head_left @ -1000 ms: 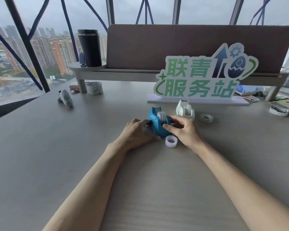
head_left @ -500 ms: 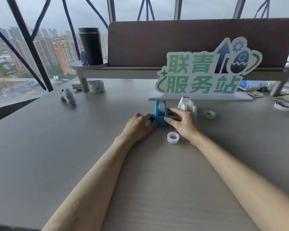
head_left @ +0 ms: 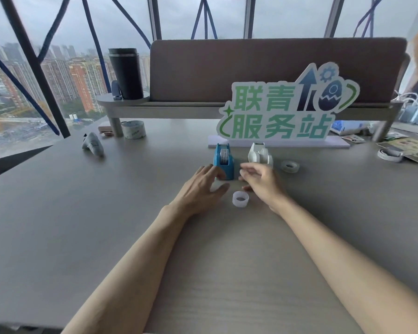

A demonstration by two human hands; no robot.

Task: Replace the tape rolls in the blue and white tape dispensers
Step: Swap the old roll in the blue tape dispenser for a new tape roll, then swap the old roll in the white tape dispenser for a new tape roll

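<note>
The blue tape dispenser [head_left: 223, 160] stands upright on the grey table [head_left: 58, 213] with a tape roll seated in it. Beside it on the right is the white tape dispenser [head_left: 260, 153]. My left hand [head_left: 203, 186] hovers just in front and left of the blue dispenser, fingers spread, holding nothing. My right hand [head_left: 261, 179] is just right of it, in front of the white dispenser, fingers loosely apart and holding nothing. A bare white tape core [head_left: 240, 199] lies between my hands. A clear tape roll [head_left: 290, 166] lies right of the white dispenser.
A green-lettered sign [head_left: 285, 112] stands right behind the dispensers. A wide tape roll [head_left: 133, 129], a grey tool [head_left: 92, 143], and a black tumbler [head_left: 126, 73] on a raised shelf sit far left. Papers and another tape roll [head_left: 389, 155] lie far right.
Both hands have let go of the blue dispenser and pulled back a little towards me. The dispenser now stands free, turned end-on to me.
</note>
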